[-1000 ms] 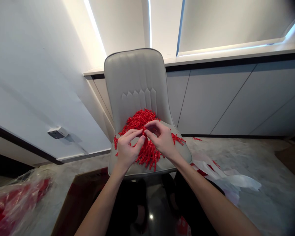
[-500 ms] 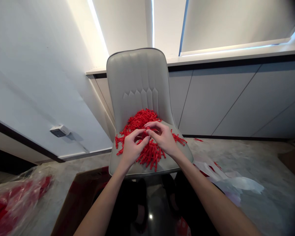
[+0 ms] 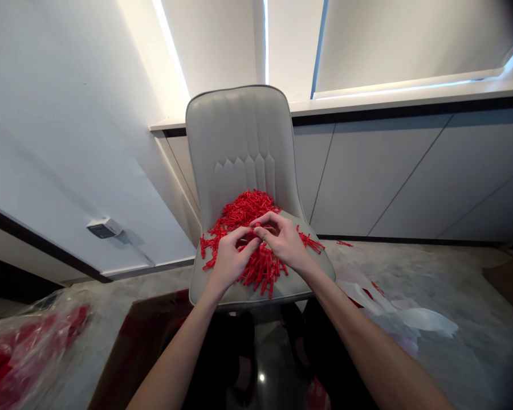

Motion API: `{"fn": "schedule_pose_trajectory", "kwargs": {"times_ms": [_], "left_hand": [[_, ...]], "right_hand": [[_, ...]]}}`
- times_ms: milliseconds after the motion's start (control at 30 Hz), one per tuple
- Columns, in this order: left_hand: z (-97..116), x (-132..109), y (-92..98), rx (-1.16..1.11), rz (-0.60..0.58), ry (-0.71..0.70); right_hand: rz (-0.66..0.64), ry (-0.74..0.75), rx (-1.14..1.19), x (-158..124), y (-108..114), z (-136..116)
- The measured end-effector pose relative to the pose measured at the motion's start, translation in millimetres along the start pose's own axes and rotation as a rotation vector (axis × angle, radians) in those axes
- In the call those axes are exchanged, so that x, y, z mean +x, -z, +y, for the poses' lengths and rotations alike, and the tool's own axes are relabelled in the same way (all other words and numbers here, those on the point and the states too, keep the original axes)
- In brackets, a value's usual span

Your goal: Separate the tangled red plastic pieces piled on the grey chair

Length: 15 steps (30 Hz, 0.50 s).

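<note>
A heap of small red stick-like pieces [image 3: 250,206] lies on the seat of a grey padded chair [image 3: 243,128]. More of them are spread toward the seat's front edge, in a fan below my hands. My left hand [image 3: 233,250] pinches a small red piece [image 3: 256,226] between thumb and fingers. From the other side, my right hand [image 3: 282,236] pinches at the same spot, its fingertips meeting those of the left. The fingers cover most of the piece, so its exact kind is unclear.
An open cardboard box [image 3: 132,336] stands on the floor at front left. Beyond it lies a clear plastic bag with red contents [image 3: 38,347]. White plastic wrapping [image 3: 423,322] lies at right, and a stray red piece [image 3: 344,244] is near the cabinets [image 3: 380,171].
Both hands stay almost in place over the heap. The fingertips have drawn slightly closer together around the red piece.
</note>
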<state>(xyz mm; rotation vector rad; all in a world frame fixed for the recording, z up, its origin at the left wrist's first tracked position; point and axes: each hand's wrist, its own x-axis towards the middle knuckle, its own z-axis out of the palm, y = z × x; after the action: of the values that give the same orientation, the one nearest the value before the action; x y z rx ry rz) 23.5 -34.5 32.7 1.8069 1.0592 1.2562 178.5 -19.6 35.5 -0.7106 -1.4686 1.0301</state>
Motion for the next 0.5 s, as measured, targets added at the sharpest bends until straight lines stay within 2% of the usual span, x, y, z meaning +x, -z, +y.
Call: {"fn": "schedule_pose_trajectory", "kwargs": {"times_ms": [233,500], "left_hand": [[-1.2,0.3,1.1,0.048,0.018,-0.051],[-5.9,1.9,8.9,0.100,0.121,-0.059]], "right_hand": [[-0.018,0.024,-0.027,-1.0,-0.5,-2.6],[0.051,0.050,0.112,3.1,10.6,11.4]]}}
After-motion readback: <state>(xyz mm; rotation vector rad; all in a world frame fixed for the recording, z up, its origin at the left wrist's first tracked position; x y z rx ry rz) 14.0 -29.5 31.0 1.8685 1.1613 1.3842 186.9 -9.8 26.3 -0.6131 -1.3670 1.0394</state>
